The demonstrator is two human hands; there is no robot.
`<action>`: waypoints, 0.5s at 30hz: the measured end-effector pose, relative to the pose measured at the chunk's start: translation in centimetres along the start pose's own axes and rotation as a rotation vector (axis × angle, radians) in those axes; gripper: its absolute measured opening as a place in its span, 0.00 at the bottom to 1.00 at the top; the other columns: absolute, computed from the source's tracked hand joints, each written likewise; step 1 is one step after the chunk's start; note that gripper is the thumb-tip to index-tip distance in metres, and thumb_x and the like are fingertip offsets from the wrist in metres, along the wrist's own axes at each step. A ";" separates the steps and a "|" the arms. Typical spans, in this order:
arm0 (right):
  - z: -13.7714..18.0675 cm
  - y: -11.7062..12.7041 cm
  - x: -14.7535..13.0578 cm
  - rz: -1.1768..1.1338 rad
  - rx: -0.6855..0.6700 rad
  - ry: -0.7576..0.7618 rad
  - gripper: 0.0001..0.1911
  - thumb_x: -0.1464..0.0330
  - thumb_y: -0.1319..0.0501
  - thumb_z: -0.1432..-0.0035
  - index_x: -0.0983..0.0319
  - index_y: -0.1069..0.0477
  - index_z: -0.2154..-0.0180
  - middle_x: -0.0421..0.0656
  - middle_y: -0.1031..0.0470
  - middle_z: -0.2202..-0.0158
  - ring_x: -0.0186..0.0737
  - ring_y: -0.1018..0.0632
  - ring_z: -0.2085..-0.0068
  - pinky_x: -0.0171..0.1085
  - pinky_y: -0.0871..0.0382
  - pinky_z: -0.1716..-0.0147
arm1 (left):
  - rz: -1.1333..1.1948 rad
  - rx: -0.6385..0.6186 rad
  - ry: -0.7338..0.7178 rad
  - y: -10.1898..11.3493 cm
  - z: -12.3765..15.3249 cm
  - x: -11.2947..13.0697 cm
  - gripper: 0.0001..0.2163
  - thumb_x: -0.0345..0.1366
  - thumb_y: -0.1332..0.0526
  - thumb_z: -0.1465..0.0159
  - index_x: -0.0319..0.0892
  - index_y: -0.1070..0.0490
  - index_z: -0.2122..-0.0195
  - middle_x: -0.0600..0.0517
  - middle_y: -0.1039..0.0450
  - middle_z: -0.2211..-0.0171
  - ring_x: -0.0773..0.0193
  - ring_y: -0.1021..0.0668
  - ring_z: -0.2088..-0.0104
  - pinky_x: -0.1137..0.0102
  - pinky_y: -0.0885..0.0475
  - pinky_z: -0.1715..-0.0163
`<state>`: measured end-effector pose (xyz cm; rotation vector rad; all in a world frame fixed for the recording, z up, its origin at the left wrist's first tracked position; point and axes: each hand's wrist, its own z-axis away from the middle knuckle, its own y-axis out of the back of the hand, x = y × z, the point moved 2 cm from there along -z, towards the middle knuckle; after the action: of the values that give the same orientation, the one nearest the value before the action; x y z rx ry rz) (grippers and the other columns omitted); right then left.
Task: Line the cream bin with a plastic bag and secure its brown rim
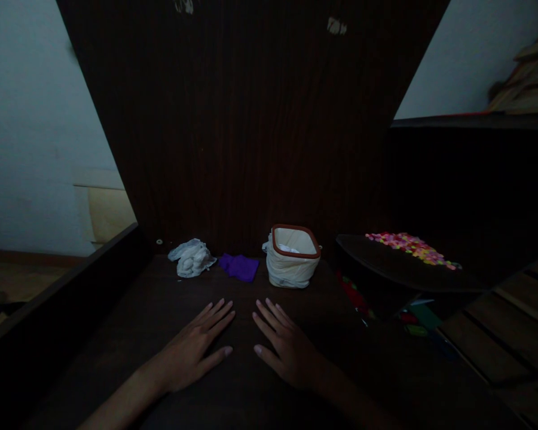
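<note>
My left hand [196, 346] lies flat on the dark wooden table [233, 400], palm down, fingers stretched out, holding nothing. My right hand [287, 346] rests flat beside it, fingers also extended and empty. The fingertips of both point toward the back of the table. Beyond them stands a white square container with a brown rim [293, 257], something white inside it. To its left lie a purple cloth [239, 266] and a crumpled white plastic bag [191, 258].
A dark tray [385, 266] at the right holds a heap of small pink and yellow pieces [410, 246]. Coloured items lie below it [412, 319]. A tall dark wooden panel [251, 119] rises behind the table. Wooden slats [511, 322] sit at far right.
</note>
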<state>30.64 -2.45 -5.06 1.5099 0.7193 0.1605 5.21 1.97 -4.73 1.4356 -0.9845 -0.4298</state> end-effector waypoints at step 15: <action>0.0 -0.1 0.0 -0.020 0.012 -0.026 0.34 0.58 0.47 0.28 0.69 0.46 0.29 0.55 0.52 0.27 0.55 0.49 0.26 0.59 0.49 0.29 | -0.011 -0.012 0.007 0.0 0.0 -0.1 0.30 0.49 0.44 0.27 0.53 0.52 0.27 0.48 0.51 0.28 0.45 0.43 0.29 0.44 0.39 0.33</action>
<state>30.62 -2.46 -5.21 1.5134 0.7159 0.1211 5.15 2.00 -4.71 1.4313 -0.9677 -0.4377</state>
